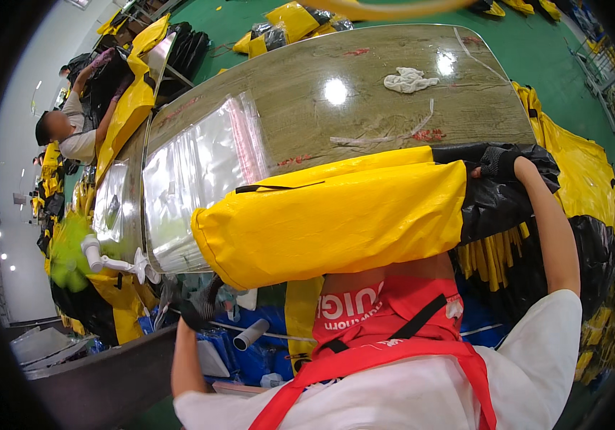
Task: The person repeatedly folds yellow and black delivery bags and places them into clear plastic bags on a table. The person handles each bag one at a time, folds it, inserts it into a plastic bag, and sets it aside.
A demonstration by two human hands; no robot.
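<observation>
A long yellow bag with a black end lies along the near edge of the wood-patterned table, partly overhanging it. On its surface is a thin black strap. My right hand, in a dark fingerless glove, grips the black end, with the thumb toward the yellow part. My left hand, also in a dark glove, is apart from the bag, below its left end and beside the table edge. Its fingers are smeared and partly hidden, so what it holds, if anything, cannot be made out.
Clear plastic bags lie stacked on the table, with a crumpled white cloth farther back. A small white fan with blurred green blades is at the left. More yellow-black bags hang at the right. Another person works at the far left.
</observation>
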